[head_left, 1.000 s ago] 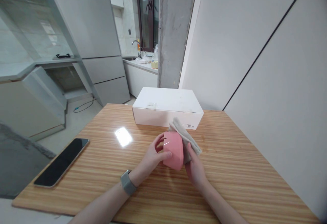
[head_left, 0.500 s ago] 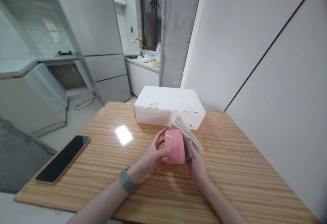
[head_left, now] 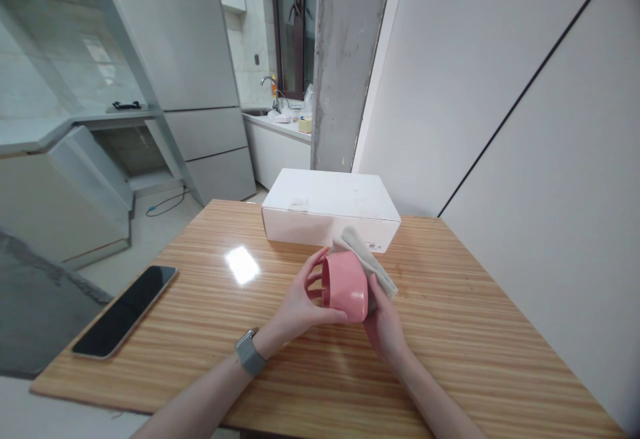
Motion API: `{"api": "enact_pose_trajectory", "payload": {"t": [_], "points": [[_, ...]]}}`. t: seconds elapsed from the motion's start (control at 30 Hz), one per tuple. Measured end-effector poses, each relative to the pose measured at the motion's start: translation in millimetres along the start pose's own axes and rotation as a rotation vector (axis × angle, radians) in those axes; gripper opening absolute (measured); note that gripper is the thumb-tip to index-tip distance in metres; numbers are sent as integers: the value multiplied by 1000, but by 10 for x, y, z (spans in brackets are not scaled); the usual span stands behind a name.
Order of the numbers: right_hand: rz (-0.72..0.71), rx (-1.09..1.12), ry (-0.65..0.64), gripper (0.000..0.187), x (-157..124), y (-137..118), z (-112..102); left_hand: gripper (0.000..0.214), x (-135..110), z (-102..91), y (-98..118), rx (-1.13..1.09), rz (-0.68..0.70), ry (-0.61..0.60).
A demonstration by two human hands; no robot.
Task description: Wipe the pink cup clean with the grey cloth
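Note:
A glossy pink bowl [head_left: 346,287] is held on its side above the table. My left hand [head_left: 305,295] grips it from the left, thumb along the lower outside and fingers at the far side, partly hidden. A darker hollow shows at the bowl's left end. My right hand [head_left: 384,319] holds a folded grey cloth [head_left: 367,262] against the bowl's right side, thumb on top of the cloth. Its other fingers are hidden behind the cloth and bowl. A watch with a grey band [head_left: 250,353] is on my left wrist.
A white box [head_left: 330,202] stands on the wooden table [head_left: 210,292] just beyond my hands. To the left lies a dark-screened phone [head_left: 125,312] near the table edge. A white wall [head_left: 500,92] rises along the right, and a fridge [head_left: 175,39] stands behind.
The left hand has turned the bowl, so its left end now shows a hollow, and the left thumb reaches further right along it. The right hand and cloth stay nearly in place.

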State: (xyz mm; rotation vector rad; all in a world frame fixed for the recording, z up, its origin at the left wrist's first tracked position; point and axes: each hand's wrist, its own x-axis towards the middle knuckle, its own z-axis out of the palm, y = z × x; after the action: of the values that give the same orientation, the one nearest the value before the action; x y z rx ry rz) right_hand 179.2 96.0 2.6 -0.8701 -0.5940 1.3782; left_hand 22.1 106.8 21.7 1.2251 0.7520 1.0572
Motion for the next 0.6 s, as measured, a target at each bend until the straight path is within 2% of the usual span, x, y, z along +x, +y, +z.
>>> {"api": "enact_pose_trajectory", "payload": {"t": [0.23,0.43,0.6], "points": [[-68,-72,-57,44,14,91,-144,89,51,-60,-147,-138,-39,-2],[-143,-150,-61,42,-31,179,-226,62,32,-19,-199,-373,-253,-25],[-125,-163,-63,45,60,228,-209,57,31,35,-203,-360,-275,61]]}}
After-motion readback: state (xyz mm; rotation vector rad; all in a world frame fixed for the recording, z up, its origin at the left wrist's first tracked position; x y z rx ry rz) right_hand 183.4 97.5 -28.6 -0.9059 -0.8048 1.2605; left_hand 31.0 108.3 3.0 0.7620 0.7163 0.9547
